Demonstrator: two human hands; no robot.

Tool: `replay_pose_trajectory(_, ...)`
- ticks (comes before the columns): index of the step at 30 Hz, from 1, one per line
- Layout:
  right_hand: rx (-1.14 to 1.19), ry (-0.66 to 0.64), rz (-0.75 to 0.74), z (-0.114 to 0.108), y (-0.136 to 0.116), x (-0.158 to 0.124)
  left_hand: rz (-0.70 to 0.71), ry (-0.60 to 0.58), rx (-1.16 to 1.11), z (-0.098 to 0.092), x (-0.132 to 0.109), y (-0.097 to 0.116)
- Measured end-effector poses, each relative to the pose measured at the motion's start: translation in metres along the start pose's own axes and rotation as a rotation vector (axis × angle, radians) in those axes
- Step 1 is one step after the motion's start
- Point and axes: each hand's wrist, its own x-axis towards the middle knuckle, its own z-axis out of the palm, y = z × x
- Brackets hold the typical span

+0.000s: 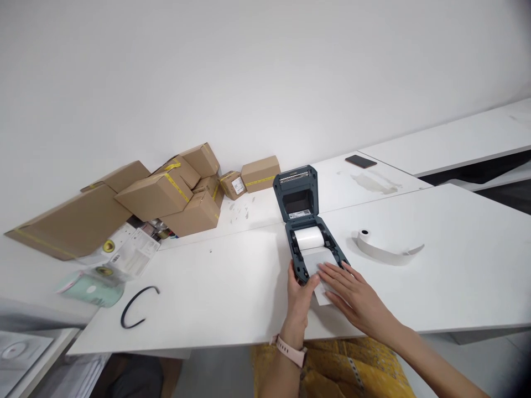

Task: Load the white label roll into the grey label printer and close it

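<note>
A dark teal label printer [295,264] sits on the white table with its lid [293,190] raised. Inside lies a roll of white labels [309,238], its strip [314,261] drawn out over the printer's front edge. My left hand [299,296] grips the front left corner of the printer, thumb at the strip. Stretched flat, the fingers of my right hand [346,284] rest on the strip and over the front right of the printer. The strip's lower end hangs past the front edge, partly hidden by my hands.
Right of the printer is a small partly unrolled paper roll [364,236]. A phone [360,161] lies farther back. Cardboard boxes [153,196] are piled at the back left. Nearer on the left are a black headband-like arc [131,305] and a mint-green pouch [97,291].
</note>
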Motion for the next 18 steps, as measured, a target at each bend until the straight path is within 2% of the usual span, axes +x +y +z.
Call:
replay_pose_trajectory(5,0.100,-0.010,0.050,-0.005,0.005,0.002,0.004,-0.005,-0.001,0.002,-0.001,0.000)
replay_pose_trajectory(8,0.180,0.099,0.139,-0.026,0.028,0.031,-0.022,-0.009,-0.034,0.001,0.000,-0.002)
replay_pose_trajectory(11,0.230,0.303,0.243,-0.055,0.059,0.092,-0.037,0.023,-0.039,0.001,0.000,-0.003)
replay_pose_trajectory(12,0.242,0.336,0.284,-0.063,0.070,0.118,-0.039,0.030,-0.037,0.001,0.000,-0.002)
replay_pose_trajectory(15,0.365,0.333,0.365,-0.078,0.097,0.193,-0.021,0.016,-0.040,0.001,-0.002,0.000)
replay_pose_trajectory(18,0.531,0.280,0.393,-0.078,0.110,0.245,-0.007,0.011,-0.039,0.002,-0.004,0.002)
